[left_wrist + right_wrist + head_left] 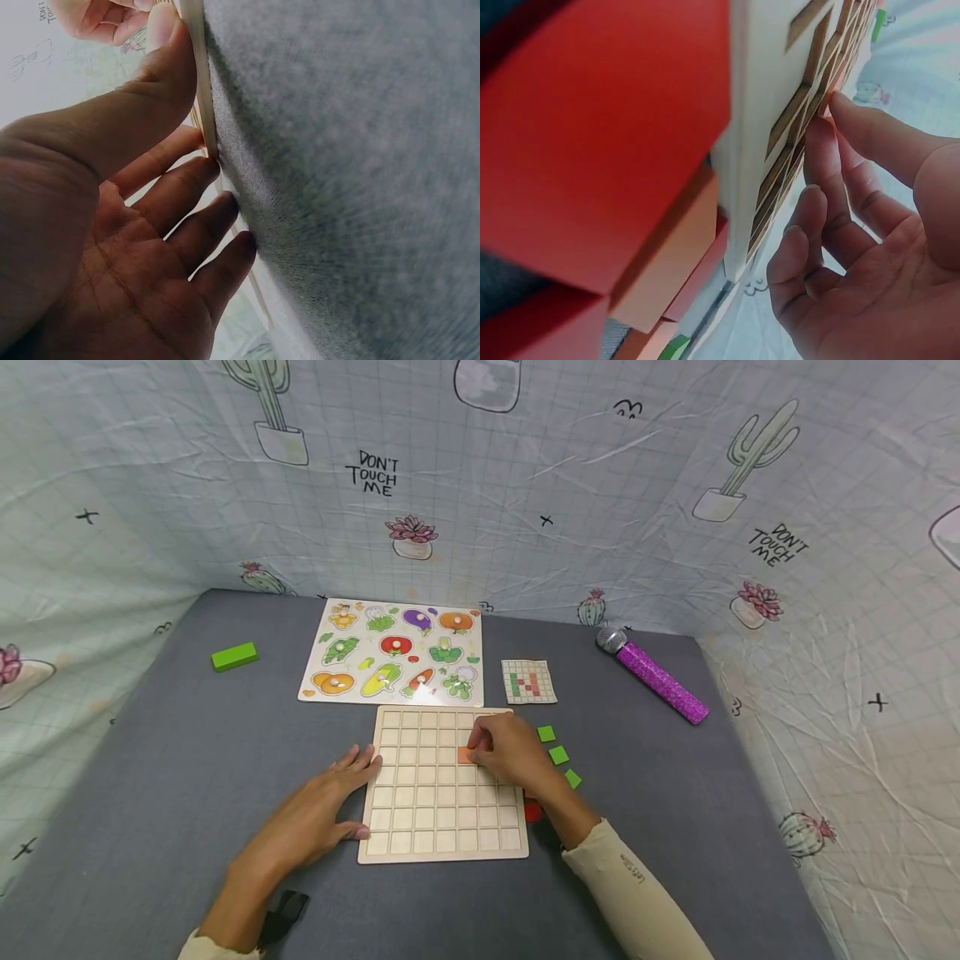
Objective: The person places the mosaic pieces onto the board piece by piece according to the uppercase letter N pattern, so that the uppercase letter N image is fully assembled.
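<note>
Seating the orange tile [463,755] squarely, pinched in the nearly closed right grip [512,750] at the board [423,818] between the worktop's [652,802] side edges, likely needs the left grip's [332,806] extended fingers bracing the board.

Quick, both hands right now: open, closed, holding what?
Left hand: open, touching the board.
Right hand: closed, pinching an orange tile.

Pale, wrinkled, faintly gridded fabric backdrop [487,477] behind and on both sides of dark grey bench [172,793]. Prints: potted cacti [756,450], pink succulents [411,537], small black crosses [877,702], "DON'T TOUCH ME" lettering [375,477]. Light soft; backdrop bluish-grey at centre, whiter toward left and right.
</note>
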`<state>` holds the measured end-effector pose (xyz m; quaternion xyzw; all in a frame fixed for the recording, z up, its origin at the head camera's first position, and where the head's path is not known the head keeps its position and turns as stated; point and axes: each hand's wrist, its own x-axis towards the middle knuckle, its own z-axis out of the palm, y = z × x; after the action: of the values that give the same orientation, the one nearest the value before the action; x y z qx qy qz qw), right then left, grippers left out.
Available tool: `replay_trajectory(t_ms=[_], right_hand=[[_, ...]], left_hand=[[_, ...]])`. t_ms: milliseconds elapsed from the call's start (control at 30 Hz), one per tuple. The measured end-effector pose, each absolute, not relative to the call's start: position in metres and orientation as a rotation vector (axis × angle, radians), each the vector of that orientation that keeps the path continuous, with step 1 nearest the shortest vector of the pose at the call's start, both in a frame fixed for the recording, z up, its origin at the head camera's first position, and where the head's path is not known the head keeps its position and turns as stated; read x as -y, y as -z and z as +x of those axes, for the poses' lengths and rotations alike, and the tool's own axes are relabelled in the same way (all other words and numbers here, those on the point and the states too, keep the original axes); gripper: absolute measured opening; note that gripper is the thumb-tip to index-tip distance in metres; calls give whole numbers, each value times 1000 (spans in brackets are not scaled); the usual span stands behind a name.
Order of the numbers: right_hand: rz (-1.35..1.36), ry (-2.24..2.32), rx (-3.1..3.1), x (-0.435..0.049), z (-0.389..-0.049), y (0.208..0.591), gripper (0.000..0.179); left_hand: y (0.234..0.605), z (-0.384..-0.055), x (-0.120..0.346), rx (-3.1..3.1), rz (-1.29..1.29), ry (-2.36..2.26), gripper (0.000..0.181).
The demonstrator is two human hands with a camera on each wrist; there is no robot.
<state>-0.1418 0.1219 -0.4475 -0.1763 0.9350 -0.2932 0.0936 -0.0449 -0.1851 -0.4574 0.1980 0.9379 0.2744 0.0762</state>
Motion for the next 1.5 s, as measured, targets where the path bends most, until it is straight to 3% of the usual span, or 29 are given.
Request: replay_trajectory(t_ms=[1000, 1500], right_hand=[[-419, 1109, -2668, -184, -137, 439, 14], [-268, 914, -2745, -224, -120, 442, 21]], left_hand=[[456, -44, 185, -2799, 583, -836, 98], [456, -44, 185, -2799, 584, -836, 99]])
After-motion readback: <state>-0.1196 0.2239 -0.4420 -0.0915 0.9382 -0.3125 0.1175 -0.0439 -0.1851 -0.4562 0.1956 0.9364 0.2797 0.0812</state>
